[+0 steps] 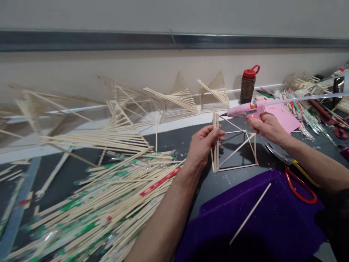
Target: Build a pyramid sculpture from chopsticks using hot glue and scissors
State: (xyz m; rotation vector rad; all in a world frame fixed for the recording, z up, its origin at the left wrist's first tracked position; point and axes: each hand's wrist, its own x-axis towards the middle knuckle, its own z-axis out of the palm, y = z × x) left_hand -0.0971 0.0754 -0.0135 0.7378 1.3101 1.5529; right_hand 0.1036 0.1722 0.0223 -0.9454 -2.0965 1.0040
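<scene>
My left hand (205,141) pinches the upright sticks at the left side of a small wooden stick frame (236,149), which stands on the dark table. Wrapped round the handle of a pink hot glue gun (242,109) is my right hand (265,127). The gun's nozzle points left, close to the frame's top left corner; whether it touches cannot be made out. A long clear glue stick (308,97) runs out of the gun's back toward the right. Below the frame, a single loose stick (250,214) lies on a purple cloth (218,225).
A heap of wooden chopsticks (117,203), some in wrappers, covers the left. Finished-looking stick structures (174,98) stand along the wall. A red-lidded bottle (247,85) stands behind the gun. Red- and yellow-handled snips (300,185) lie under my right forearm, near pink paper (286,116).
</scene>
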